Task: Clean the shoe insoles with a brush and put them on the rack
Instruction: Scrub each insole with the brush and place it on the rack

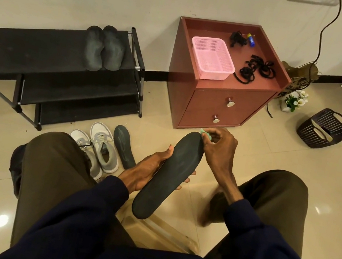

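My left hand (148,166) grips a dark insole (169,176) from underneath, thumb on its left edge, fingertips showing on its right side. My right hand (219,148) pinches a small green brush (206,134) against the insole's far tip. Another dark insole (123,146) lies on the floor beside a pair of grey-white sneakers (99,149). Two dark insoles (104,48) lie side by side on the top shelf of the black shoe rack (42,51).
A reddish bedside cabinet (221,106) stands straight ahead with a pink basket (211,57) and black laces (257,69) on top. A dark woven basket (324,129) sits on the floor at right. My knees frame both sides.
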`<state>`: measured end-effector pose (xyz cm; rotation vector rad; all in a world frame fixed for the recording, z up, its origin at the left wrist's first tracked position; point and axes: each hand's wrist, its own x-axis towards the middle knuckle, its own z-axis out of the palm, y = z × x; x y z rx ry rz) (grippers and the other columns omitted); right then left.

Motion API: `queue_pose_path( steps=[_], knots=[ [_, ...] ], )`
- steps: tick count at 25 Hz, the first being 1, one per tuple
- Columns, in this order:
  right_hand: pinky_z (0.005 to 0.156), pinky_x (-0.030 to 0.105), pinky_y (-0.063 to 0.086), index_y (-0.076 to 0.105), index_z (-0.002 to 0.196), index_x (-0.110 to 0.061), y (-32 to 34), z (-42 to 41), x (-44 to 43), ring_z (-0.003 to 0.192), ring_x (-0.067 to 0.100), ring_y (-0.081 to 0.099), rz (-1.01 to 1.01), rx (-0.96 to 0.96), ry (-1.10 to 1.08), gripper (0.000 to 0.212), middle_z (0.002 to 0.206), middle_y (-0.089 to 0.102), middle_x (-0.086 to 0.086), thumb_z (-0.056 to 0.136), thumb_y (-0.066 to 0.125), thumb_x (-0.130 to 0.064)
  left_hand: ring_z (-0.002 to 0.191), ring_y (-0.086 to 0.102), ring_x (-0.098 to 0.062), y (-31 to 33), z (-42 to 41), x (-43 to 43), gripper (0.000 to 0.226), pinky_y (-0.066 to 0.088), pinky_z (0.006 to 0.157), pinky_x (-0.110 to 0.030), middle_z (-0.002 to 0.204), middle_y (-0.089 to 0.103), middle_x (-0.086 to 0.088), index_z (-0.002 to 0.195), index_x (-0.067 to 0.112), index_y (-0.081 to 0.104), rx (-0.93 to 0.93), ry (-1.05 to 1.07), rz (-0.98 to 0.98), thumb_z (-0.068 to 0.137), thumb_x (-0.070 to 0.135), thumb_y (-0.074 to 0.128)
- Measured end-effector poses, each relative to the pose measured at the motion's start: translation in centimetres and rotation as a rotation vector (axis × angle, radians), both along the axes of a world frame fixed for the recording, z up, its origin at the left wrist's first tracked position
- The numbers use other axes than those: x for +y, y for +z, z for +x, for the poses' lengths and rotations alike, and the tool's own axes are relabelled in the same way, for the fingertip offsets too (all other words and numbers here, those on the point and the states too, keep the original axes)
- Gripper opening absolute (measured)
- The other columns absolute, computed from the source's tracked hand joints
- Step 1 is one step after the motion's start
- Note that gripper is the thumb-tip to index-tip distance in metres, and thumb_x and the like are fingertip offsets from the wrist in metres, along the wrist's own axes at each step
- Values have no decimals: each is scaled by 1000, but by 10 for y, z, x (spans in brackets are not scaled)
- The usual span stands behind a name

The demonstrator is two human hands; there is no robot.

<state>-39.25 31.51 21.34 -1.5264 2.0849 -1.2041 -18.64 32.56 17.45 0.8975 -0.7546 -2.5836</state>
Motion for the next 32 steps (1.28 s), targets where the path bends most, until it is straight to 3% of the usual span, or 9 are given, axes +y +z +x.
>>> queue_pose_path(
  steps=[3, 8, 15, 18, 22, 25, 28, 30, 32],
  knots=[
    [75, 11, 55, 79, 100, -12, -1, 11, 4, 85, 7, 68, -13, -43, -1, 12, 96, 71, -6, 89, 78, -12, 131, 55, -44, 1, 0, 0, 70, 39, 112, -58, 144, 56, -24, 149, 8, 45, -28, 19, -4, 105, 60, 33],
    [66, 13, 54, 82, 95, -15, 11, 35, 14, 76, 4, 68, 204, -95, 434, 11, 89, 74, -7, 84, 83, -14, 118, 64, -45, 6, 2, 1, 58, 53, 98, -57, 134, 63, -25, 145, 16, 48, -33, 171, 48, 104, 56, 38],
    [71, 11, 55, 79, 101, -14, 1, 5, 6, 79, -3, 66, -7, -75, -38, 13, 91, 70, -10, 88, 79, -15, 130, 57, -39, 4, 0, 0, 72, 42, 110, -53, 146, 55, -21, 148, 8, 47, -20, 40, 53, 103, 62, 33],
    [72, 10, 54, 80, 100, -14, -1, 21, 13, 81, 0, 66, 47, -69, 146, 13, 95, 71, -7, 87, 80, -15, 121, 63, -40, 7, 0, 0, 67, 47, 104, -54, 139, 60, -22, 146, 10, 49, -30, 87, 63, 103, 60, 37],
    [64, 17, 57, 83, 95, -15, 6, 34, 15, 73, 5, 68, 266, -68, 482, 12, 88, 73, -6, 83, 84, -19, 111, 68, -40, 11, 1, 1, 59, 47, 103, -57, 129, 67, -23, 135, 15, 59, -66, 198, 59, 103, 60, 38],
    [65, 10, 52, 82, 95, -13, 3, 19, 6, 73, 6, 65, 128, 73, 302, 11, 91, 74, 0, 85, 83, -18, 119, 63, -39, 11, 4, 0, 66, 42, 108, -55, 138, 61, -23, 141, 11, 55, -20, 196, 92, 103, 61, 36],
    [72, 15, 57, 80, 100, -11, -6, 8, 6, 80, 8, 65, 9, 90, 139, 14, 97, 73, 3, 87, 80, -17, 121, 62, -37, 8, 3, -2, 70, 42, 109, -53, 141, 59, -22, 143, 9, 54, -20, 157, 97, 103, 63, 36],
    [73, 17, 58, 80, 101, -11, -10, 18, 11, 83, 10, 67, 48, 44, 238, 15, 98, 73, 2, 87, 81, -16, 113, 67, -37, 10, 2, -2, 66, 46, 105, -55, 134, 64, -22, 138, 10, 57, -56, 187, 96, 103, 62, 38],
    [72, 19, 59, 82, 98, -14, -6, 34, 18, 81, 11, 68, 174, -13, 474, 13, 94, 73, 0, 85, 83, -16, 108, 70, -36, 11, 3, -3, 61, 49, 102, -57, 129, 68, -21, 133, 12, 63, -92, 247, 91, 102, 60, 42]
  ],
)
